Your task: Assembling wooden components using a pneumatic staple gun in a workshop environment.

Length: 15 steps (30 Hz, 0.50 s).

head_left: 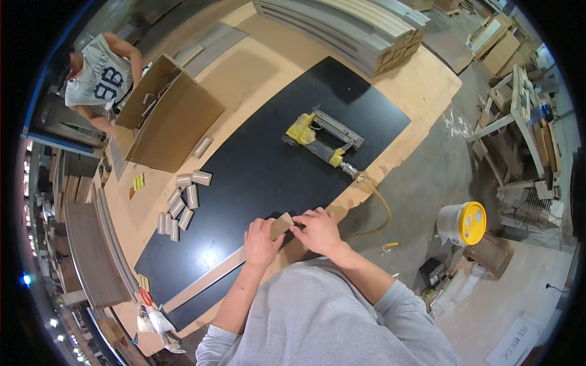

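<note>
My left hand (262, 241) is closed over the near end of a long, flat light-brown strip (207, 276), which runs to the lower left along the black panel (244, 177). A short tan block-like piece (281, 225) shows between my two hands, at the strip's end; whether it is separate from the strip I cannot tell. My right hand (320, 232) is beside that piece, thumb and fingertips pinched together at its edge. What they hold, if anything, is too small to make out. A yellow nail gun (303, 131) with an air hose lies farther off on the panel.
Several short tan blocks (193, 196) lie at the left of the panel. Behind them stands an open cardboard box (177, 125), with another person (101, 76) at it. Long boards (366, 30) are stacked at the back. A white bucket (452, 224) with a yellow lid stands right.
</note>
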Motion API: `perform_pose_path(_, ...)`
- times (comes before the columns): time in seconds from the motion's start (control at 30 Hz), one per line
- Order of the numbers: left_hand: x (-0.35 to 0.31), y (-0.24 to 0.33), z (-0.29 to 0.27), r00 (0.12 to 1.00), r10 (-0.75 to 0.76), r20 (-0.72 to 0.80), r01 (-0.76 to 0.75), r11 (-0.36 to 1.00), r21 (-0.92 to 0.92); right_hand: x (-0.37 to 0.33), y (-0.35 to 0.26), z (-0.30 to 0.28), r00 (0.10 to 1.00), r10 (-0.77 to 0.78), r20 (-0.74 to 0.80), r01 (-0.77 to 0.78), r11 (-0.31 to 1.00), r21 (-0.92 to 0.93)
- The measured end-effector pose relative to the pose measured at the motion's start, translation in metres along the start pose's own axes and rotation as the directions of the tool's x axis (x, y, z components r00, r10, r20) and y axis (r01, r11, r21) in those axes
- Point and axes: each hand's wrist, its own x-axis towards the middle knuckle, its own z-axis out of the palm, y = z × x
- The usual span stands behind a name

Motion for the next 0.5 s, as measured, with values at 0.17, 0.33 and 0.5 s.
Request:
perform_pose_path(0.17,0.001,-0.002,0.002,1.000,0.009,0.006,-0.009,1.000,-0.022,-0.008,-0.007,0.015,0.988,0.034,-0.150,-0.031,0.999,0.023)
perform_pose_path(0.33,0.002,-0.001,0.002,1.000,0.004,0.018,-0.004,1.000,-0.024,-0.009,-0.006,0.017,0.988,0.055,-0.146,-0.049,0.998,0.048)
perform_pose_path(0.5,0.000,0.000,0.002,1.000,-0.012,0.008,0.012,0.999,-0.038,-0.009,-0.006,0.013,0.985,-0.005,-0.171,0.011,0.999,0.034)
